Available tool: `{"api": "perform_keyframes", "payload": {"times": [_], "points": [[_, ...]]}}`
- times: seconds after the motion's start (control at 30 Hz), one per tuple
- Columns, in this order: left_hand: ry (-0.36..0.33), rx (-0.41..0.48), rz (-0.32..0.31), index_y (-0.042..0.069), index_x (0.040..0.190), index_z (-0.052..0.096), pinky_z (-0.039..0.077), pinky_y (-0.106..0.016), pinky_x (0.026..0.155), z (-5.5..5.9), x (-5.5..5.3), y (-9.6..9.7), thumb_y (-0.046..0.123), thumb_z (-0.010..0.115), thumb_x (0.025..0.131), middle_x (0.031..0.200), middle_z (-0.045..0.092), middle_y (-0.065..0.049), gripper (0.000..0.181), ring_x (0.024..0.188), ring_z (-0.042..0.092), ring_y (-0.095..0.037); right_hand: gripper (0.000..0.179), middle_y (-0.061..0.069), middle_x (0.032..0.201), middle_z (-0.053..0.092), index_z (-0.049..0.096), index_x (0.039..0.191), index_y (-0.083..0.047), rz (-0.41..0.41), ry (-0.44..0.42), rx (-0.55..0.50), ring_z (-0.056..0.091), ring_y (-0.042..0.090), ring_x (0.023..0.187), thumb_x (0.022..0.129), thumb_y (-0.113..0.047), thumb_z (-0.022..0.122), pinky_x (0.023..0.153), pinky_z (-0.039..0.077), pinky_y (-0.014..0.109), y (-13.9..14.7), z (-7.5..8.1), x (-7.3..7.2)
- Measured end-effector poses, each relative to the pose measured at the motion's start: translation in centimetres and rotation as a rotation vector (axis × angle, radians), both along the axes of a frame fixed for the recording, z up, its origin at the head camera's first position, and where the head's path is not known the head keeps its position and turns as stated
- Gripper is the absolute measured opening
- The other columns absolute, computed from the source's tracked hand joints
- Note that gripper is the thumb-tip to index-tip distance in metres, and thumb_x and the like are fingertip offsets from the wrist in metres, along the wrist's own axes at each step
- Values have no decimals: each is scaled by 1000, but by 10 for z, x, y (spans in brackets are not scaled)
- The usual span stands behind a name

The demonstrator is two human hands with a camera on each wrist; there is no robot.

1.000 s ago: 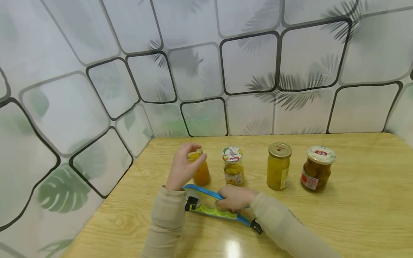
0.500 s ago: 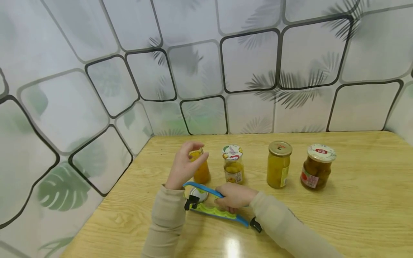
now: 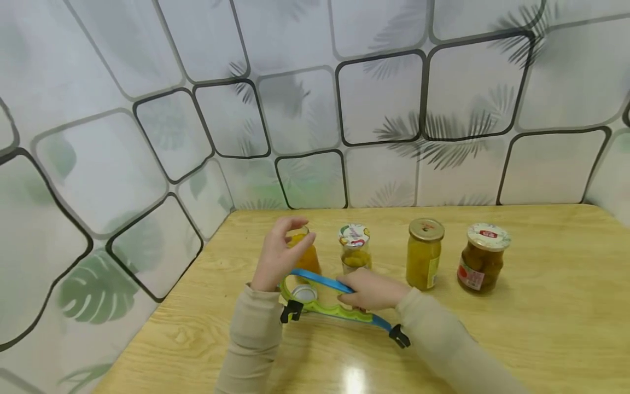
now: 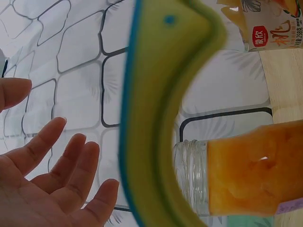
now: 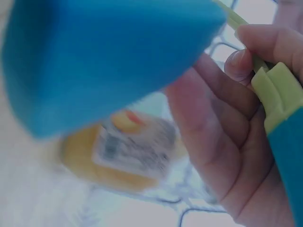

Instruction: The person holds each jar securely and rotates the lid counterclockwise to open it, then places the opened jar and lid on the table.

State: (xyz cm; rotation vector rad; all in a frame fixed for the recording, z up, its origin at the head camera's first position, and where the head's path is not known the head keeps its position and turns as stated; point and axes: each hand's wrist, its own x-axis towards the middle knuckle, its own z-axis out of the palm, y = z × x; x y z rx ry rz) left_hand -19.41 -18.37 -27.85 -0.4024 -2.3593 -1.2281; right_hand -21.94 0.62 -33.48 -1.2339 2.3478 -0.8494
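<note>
My right hand (image 3: 373, 289) grips a blue and green jar opener (image 3: 331, 312) between its two handles, low over the table. In the right wrist view, fingers lie between the opener's blue handles (image 5: 109, 56). A round silvery-white lid (image 3: 305, 294) shows through the opener's head; whether they touch I cannot tell. Just behind stands a glass jar of orange fruit (image 3: 308, 260), its threaded neck bare in the left wrist view. My left hand (image 3: 280, 254) hovers at that jar's left with relaxed, spread fingers, holding nothing.
A jar with a patterned lid (image 3: 354, 249) stands close behind the right hand. Farther right are a gold-lidded yellow jar (image 3: 424, 257) and a dark jar with a pale lid (image 3: 482, 260). A patterned wall (image 3: 384, 175) borders the wooden table (image 3: 551, 306) behind and left.
The right hand has moved the opener slightly right and up, away from the lid, which earlier sat within its head. The left hand has barely moved.
</note>
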Motion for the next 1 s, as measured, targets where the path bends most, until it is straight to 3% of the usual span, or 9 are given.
{"api": "perform_keyframes", "payload": {"times": [0.17, 0.33, 0.43, 0.53, 0.73, 0.9, 1.0], "points": [[19, 48, 34, 3, 109, 57, 39, -47, 84, -4, -2, 0, 18, 62, 83, 110, 54, -11, 30, 103, 47, -26, 11, -3, 59, 45, 47, 79, -13, -42, 36, 47, 41, 7, 47, 90, -13, 49, 44, 38, 22, 22, 15, 2], [87, 121, 75, 0, 110, 56, 40, -47, 84, -6, -7, -2, 18, 58, 86, 112, 53, -15, 30, 104, 47, -26, 13, -2, 61, 40, 44, 78, -13, -94, 92, 56, 39, 8, 51, 90, -13, 49, 48, 36, 24, 51, 36, 5], [121, 160, 83, -3, 108, 55, 43, -45, 81, -8, -10, 1, 16, 56, 87, 109, 53, -18, 28, 103, 49, -27, 15, -2, 59, 40, 42, 78, -11, -138, 56, -17, 39, 9, 49, 92, -15, 46, 46, 37, 24, 73, 45, 7], [124, 195, 59, -5, 107, 53, 44, -43, 80, -12, -16, 7, 14, 54, 88, 106, 54, -18, 27, 100, 50, -28, 16, 2, 62, 41, 40, 82, -6, -197, -33, -146, 40, 12, 51, 94, -16, 44, 48, 40, 27, 93, 53, 9], [14, 199, -45, -4, 114, 46, 43, -42, 83, -27, -24, 24, 16, 53, 89, 110, 52, -17, 33, 103, 49, -27, 22, 16, 85, 55, 39, 100, 6, -354, -106, -399, 57, 22, 72, 95, -15, 42, 61, 51, 31, 123, 56, 11], [-101, 197, -76, 1, 117, 45, 41, -43, 86, -37, -27, 31, 19, 57, 87, 113, 51, -14, 37, 107, 48, -25, 39, 22, 91, 55, 30, 124, 10, -452, -104, -439, 59, 24, 73, 96, -17, 37, 61, 52, 32, 134, 50, 8], [-178, 207, -87, 3, 118, 44, 39, -44, 89, -41, -30, 36, 22, 59, 86, 116, 49, -13, 41, 110, 46, -24, 36, 26, 96, 54, 32, 116, 9, -514, -110, -440, 60, 26, 76, 97, -23, 35, 63, 52, 33, 140, 50, 5]]}}
